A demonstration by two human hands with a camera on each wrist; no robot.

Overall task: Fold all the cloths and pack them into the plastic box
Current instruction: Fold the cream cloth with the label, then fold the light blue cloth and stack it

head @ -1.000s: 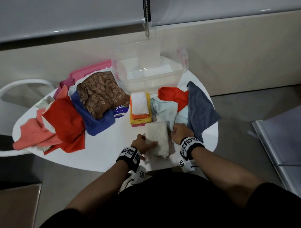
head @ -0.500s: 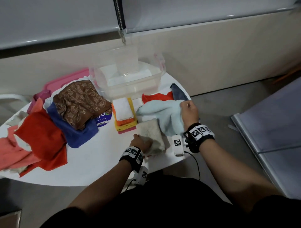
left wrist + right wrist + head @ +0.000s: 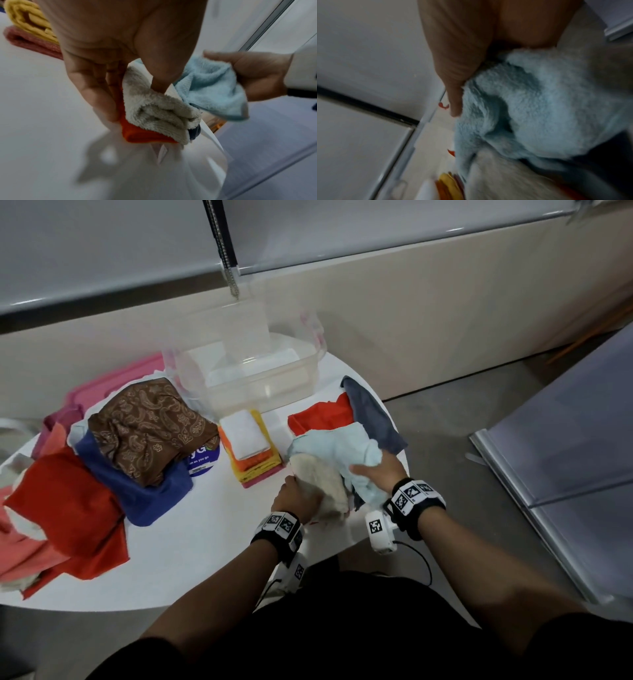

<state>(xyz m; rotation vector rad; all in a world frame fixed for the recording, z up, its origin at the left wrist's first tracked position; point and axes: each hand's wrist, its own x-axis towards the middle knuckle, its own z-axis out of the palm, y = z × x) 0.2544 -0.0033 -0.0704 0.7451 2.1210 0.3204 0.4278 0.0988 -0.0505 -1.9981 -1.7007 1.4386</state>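
Since half a second ago, the light blue cloth [image 3: 337,451] sits bunched higher in the right hand [image 3: 376,472], pulled in toward the near table edge, while the cream folded cloth [image 3: 322,486] has tipped up off the white table [image 3: 212,529] in the left hand [image 3: 296,501]. From the left wrist camera, the left thumb and fingers [image 3: 96,94] pinch that cream cloth [image 3: 159,115], a fluffy bundle of several layers with an orange face underneath (a sliver of dark fabric shows at its far end). Right fingers curl round the blue cloth [image 3: 539,108], a plush terry piece, crumpled and unfolded. Both cloths touch each other just above the table's near right edge. Behind them a stack of folded cloths [image 3: 248,446], white on orange, yellow and pink, lies just in front of the clear plastic box [image 3: 246,374], which stands open at the table's far side. Unfolded red [image 3: 322,416] and grey [image 3: 371,412] cloths lie right of the stack; a loose heap [image 3: 102,467] covers the left side.
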